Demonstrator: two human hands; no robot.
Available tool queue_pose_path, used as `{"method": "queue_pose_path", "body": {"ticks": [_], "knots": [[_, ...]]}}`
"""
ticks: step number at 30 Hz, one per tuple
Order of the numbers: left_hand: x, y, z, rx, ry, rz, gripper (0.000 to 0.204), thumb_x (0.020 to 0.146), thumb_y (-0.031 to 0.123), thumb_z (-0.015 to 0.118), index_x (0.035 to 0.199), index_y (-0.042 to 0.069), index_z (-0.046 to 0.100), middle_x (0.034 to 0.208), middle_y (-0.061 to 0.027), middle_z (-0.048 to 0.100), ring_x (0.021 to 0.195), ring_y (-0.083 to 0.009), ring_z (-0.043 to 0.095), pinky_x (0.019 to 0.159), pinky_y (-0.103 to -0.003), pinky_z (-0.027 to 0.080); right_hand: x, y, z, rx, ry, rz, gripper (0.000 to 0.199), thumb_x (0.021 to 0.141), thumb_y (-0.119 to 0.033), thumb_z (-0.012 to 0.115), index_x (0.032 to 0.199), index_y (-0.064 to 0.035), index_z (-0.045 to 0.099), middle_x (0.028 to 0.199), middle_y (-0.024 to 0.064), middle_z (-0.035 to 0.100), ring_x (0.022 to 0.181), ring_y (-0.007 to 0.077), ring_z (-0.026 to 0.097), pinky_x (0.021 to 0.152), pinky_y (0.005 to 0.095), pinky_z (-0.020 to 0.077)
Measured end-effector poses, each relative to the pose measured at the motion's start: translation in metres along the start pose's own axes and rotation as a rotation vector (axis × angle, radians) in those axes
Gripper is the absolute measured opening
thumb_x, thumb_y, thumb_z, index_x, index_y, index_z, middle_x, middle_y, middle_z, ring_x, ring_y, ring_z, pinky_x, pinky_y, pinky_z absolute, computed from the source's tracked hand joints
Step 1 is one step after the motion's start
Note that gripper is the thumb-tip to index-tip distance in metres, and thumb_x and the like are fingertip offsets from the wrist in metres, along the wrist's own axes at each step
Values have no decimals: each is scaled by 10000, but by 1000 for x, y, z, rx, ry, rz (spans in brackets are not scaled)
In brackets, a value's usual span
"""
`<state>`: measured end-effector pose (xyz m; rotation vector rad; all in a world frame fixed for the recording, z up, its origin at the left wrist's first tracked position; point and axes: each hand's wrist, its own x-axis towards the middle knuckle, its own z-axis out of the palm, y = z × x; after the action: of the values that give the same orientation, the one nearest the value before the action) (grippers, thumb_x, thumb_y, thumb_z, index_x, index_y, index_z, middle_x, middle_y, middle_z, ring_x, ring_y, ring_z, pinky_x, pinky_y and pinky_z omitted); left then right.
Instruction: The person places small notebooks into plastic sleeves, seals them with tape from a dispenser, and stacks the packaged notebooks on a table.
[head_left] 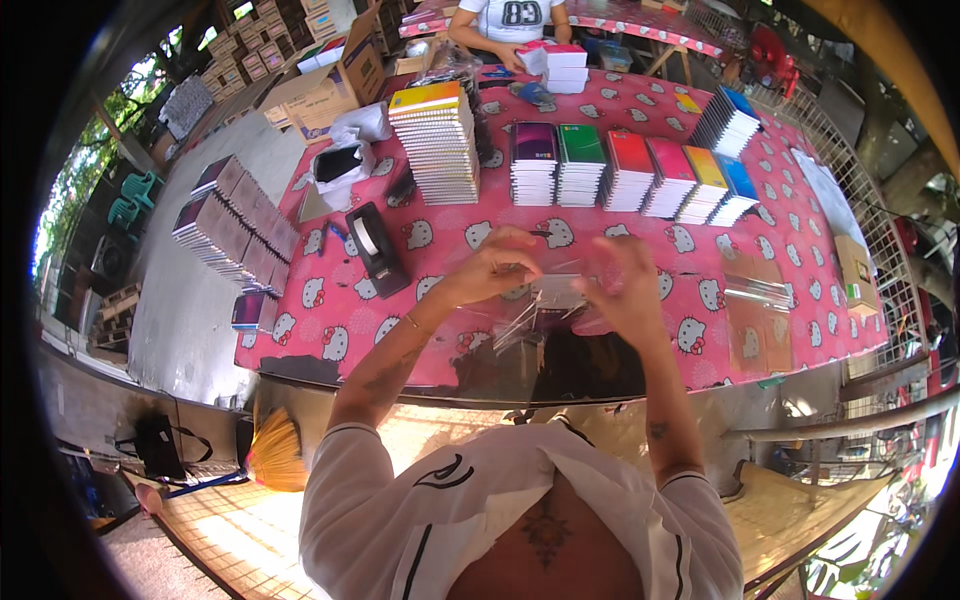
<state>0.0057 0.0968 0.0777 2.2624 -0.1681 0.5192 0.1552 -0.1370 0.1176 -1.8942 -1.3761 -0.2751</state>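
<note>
My left hand (497, 268) hovers over the near middle of the table, its fingers curved and apart. Facing it, my right hand (628, 285) has its fingers spread, with the thumb toward the left. Between and below them lies a sheet of clear plastic film (515, 330), crinkled and shiny, around or over a small stack of notebooks (556, 284) that is only partly visible. Neither hand plainly grips the film. To the left of my left hand stands a black tape dispenser (378, 255) with a roll of clear tape.
Notebook stacks in purple (533, 170), green (580, 170), red (629, 175) and other colours line the table's middle. A taller spiral notebook stack (437, 150) stands left of them. More notebooks (235, 230) sit at the left edge. Cardboard (757, 335) lies right. Across the table, a person (515, 25) handles notebooks.
</note>
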Motion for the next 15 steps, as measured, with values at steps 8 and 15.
{"method": "queue_pose_path", "body": {"ticks": [8, 15], "knots": [[12, 5, 18, 3, 38, -56, 117, 892, 139, 730, 1002, 155, 762, 1424, -113, 491, 1339, -290, 417, 1069, -446, 349, -92, 64, 9, 93, -653, 136, 601, 808, -418, 797, 1232, -67, 555, 1055, 152, 666, 863, 338, 682, 803, 411, 538], [23, -4, 34, 95, 49, -29, 149, 835, 155, 765, 976, 203, 773, 1420, -105, 502, 1313, -328, 442, 1083, -478, 360, -63, 58, 9, 205, -175, -15, 464, 778, -340, 793, 1176, -150, 649, 1225, 69, 615, 1085, 307, 607, 906, 436, 486]]}}
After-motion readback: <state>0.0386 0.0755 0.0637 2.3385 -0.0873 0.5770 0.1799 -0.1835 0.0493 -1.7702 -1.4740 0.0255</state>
